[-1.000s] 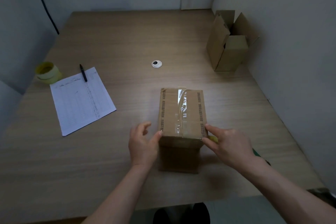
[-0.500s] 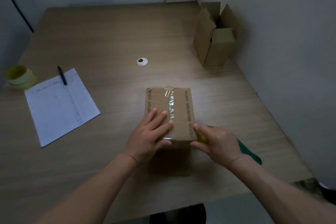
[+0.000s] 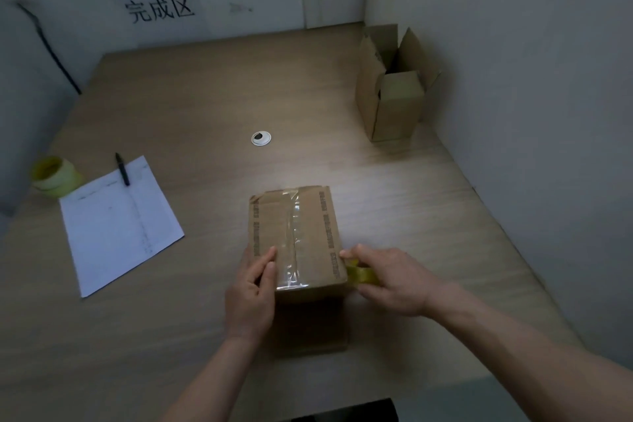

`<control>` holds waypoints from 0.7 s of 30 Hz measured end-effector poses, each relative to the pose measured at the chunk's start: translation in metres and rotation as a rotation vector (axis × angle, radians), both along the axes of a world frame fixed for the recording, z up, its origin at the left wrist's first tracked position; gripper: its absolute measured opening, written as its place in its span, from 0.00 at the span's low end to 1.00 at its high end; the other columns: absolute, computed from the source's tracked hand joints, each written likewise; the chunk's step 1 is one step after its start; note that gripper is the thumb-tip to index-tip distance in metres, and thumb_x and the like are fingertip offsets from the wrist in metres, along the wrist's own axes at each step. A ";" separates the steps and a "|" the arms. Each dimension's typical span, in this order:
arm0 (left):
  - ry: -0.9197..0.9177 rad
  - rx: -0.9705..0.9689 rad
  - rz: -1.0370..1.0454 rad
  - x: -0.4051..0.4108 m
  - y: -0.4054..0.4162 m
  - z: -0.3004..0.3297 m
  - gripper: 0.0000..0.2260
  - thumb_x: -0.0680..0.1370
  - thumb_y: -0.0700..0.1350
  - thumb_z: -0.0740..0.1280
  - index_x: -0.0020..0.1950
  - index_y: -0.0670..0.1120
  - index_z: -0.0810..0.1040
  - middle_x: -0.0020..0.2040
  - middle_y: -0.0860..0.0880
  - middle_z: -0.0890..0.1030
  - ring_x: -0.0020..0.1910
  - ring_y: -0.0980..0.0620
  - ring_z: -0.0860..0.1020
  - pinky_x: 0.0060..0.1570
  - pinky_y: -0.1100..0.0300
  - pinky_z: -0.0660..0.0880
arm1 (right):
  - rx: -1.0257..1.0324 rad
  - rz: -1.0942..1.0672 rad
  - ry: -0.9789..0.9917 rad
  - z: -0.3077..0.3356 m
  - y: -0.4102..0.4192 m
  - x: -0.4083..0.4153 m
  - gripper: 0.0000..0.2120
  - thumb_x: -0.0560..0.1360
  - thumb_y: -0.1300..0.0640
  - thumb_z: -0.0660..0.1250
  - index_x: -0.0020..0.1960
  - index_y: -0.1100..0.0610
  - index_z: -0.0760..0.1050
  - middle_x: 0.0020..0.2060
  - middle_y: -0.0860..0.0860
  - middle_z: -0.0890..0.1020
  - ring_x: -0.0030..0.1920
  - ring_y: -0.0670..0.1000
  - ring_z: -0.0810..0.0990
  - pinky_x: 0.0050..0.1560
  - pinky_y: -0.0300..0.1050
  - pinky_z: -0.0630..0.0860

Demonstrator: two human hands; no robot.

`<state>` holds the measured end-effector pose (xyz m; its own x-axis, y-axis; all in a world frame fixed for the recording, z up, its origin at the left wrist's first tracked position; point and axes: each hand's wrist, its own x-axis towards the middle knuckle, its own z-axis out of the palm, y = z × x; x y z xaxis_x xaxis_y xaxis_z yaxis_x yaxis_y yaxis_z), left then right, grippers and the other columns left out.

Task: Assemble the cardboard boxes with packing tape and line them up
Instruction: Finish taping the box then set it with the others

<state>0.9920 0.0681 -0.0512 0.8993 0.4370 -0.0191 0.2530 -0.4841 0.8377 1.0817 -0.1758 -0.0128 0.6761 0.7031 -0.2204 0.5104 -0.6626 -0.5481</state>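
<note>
A closed cardboard box (image 3: 308, 226) stands in front of me on the wooden table (image 3: 205, 96), a strip of clear tape running along its top seam. My left hand (image 3: 251, 291) rests on the box's near left top edge, fingers straight beside the tape. At the box's near right corner my right hand (image 3: 390, 281) holds a yellowish tape roll (image 3: 361, 276), index finger touching the box edge. A second box (image 3: 390, 92), flaps open upward, stands at the back right by the wall.
A spare yellow tape roll (image 3: 54, 176) sits at the far left. Beside it lie a white sheet of paper (image 3: 120, 223) and a black pen (image 3: 122, 168). A round cable grommet (image 3: 261, 138) is in the table's middle. Partition walls close in the left, back and right sides.
My left hand went from the box's side onto its top, then slid back to the near left edge. My right hand stayed at the near right corner with the roll.
</note>
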 end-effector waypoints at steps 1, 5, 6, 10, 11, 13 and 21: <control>0.046 0.178 -0.025 -0.005 0.000 0.004 0.14 0.80 0.53 0.61 0.63 0.56 0.79 0.73 0.48 0.68 0.73 0.43 0.67 0.69 0.53 0.65 | -0.017 0.003 0.034 0.003 -0.001 0.002 0.25 0.76 0.46 0.64 0.71 0.41 0.62 0.64 0.46 0.76 0.58 0.50 0.77 0.58 0.46 0.72; -0.054 0.872 -0.413 0.010 0.007 0.027 0.15 0.72 0.42 0.69 0.58 0.47 0.80 0.76 0.41 0.64 0.75 0.35 0.60 0.66 0.36 0.67 | 0.051 -0.050 0.184 0.006 -0.004 0.002 0.27 0.78 0.53 0.66 0.73 0.37 0.62 0.67 0.46 0.74 0.64 0.48 0.73 0.62 0.45 0.69; -0.073 0.845 -0.569 0.022 0.002 0.040 0.21 0.69 0.37 0.71 0.61 0.47 0.78 0.76 0.42 0.65 0.75 0.38 0.61 0.67 0.37 0.68 | 0.102 -0.085 0.236 0.004 -0.004 0.002 0.26 0.78 0.54 0.66 0.72 0.36 0.64 0.66 0.45 0.75 0.64 0.48 0.73 0.64 0.47 0.71; 0.205 0.524 -0.831 0.053 -0.047 0.074 0.32 0.75 0.48 0.70 0.77 0.53 0.62 0.71 0.52 0.70 0.71 0.53 0.63 0.71 0.51 0.66 | 0.139 -0.223 0.309 -0.008 0.000 0.001 0.22 0.77 0.54 0.68 0.68 0.39 0.68 0.62 0.43 0.76 0.61 0.45 0.74 0.64 0.49 0.75; 0.246 0.553 -0.833 0.058 -0.056 0.076 0.33 0.75 0.54 0.69 0.77 0.54 0.59 0.69 0.53 0.70 0.69 0.54 0.63 0.69 0.53 0.67 | 0.125 -0.248 0.305 -0.010 -0.001 0.001 0.20 0.77 0.53 0.69 0.66 0.41 0.70 0.59 0.43 0.77 0.59 0.45 0.75 0.62 0.47 0.75; 0.299 0.630 -0.857 0.067 -0.065 0.079 0.36 0.74 0.58 0.70 0.77 0.54 0.58 0.65 0.53 0.72 0.64 0.53 0.64 0.65 0.54 0.69 | 0.081 -0.274 0.283 -0.011 -0.006 0.004 0.12 0.74 0.48 0.71 0.57 0.44 0.74 0.50 0.43 0.78 0.50 0.44 0.77 0.52 0.42 0.76; 0.397 0.639 -1.063 0.102 -0.072 0.074 0.40 0.70 0.56 0.73 0.75 0.59 0.55 0.49 0.51 0.74 0.56 0.50 0.68 0.50 0.59 0.69 | 0.027 -0.321 0.377 0.006 -0.028 0.030 0.03 0.67 0.55 0.75 0.39 0.50 0.81 0.34 0.46 0.81 0.36 0.47 0.79 0.39 0.43 0.74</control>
